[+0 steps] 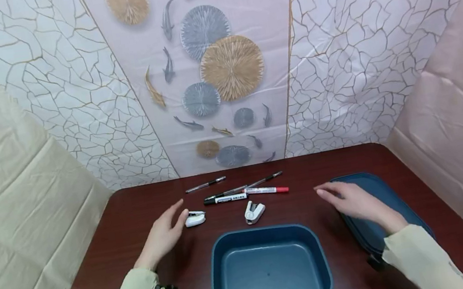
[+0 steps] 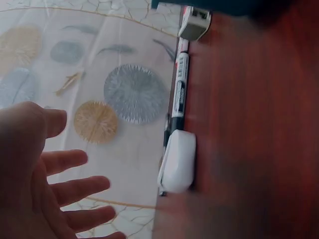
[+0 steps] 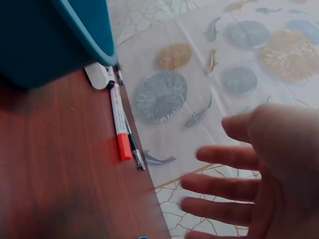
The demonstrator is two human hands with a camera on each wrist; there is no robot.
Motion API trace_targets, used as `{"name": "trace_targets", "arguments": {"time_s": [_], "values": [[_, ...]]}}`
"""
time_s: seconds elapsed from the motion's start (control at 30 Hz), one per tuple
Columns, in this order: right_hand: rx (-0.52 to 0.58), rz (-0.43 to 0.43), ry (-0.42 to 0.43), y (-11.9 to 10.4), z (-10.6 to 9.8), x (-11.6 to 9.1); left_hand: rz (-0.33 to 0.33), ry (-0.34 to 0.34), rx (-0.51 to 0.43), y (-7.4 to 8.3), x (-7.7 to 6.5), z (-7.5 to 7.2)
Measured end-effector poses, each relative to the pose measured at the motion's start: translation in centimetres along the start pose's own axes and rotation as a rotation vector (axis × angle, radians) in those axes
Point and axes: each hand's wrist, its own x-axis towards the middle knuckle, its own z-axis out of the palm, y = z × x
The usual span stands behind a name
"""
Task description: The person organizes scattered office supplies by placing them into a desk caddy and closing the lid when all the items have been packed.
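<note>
Left hand (image 1: 162, 239), fingers spread, is the nearer one to the leftmost white stapler (image 1: 195, 219), lying nine-to-three at the hand's two o'clock.

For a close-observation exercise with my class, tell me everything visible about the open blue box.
The open blue box is rectangular, plastic-looking and smooth, with rounded corners and a slim rim. Uncovered, it shows a small dark dot mid-floor. It sits upright on the near part of the reddish-brown table, the only thing seen touching it.
</note>
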Motion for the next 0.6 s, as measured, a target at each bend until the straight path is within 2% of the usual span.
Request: {"name": "trace_targets", "arguments": {"time_s": [0.1,0.17,0.23,0.33,0.47,0.6], "values": [[0.086,0.013,-0.079,0.0,0.0,-1.1,-0.021,-0.019,-0.042,0.3,-1.0,0.3],[0.145,0.012,-0.125,0.0,0.3,-2.1,-0.038,-0.022,-0.051,0.7,-2.2,0.7],[0.193,0.005,-0.153,-0.1,0.6,-2.9,-0.049,-0.023,-0.070,1.3,-3.2,1.2],[0.228,-0.020,-0.180,-0.3,1.4,-3.9,-0.055,-0.062,-0.109,2.2,-4.3,1.9],[0.250,-0.032,-0.224,-1.0,2.7,-4.6,-0.015,-0.144,-0.117,3.1,-5.3,2.9],[0.284,-0.053,-0.259,-1.4,3.9,-4.9,0.047,-0.193,-0.106,3.3,-6.1,3.9]]}}
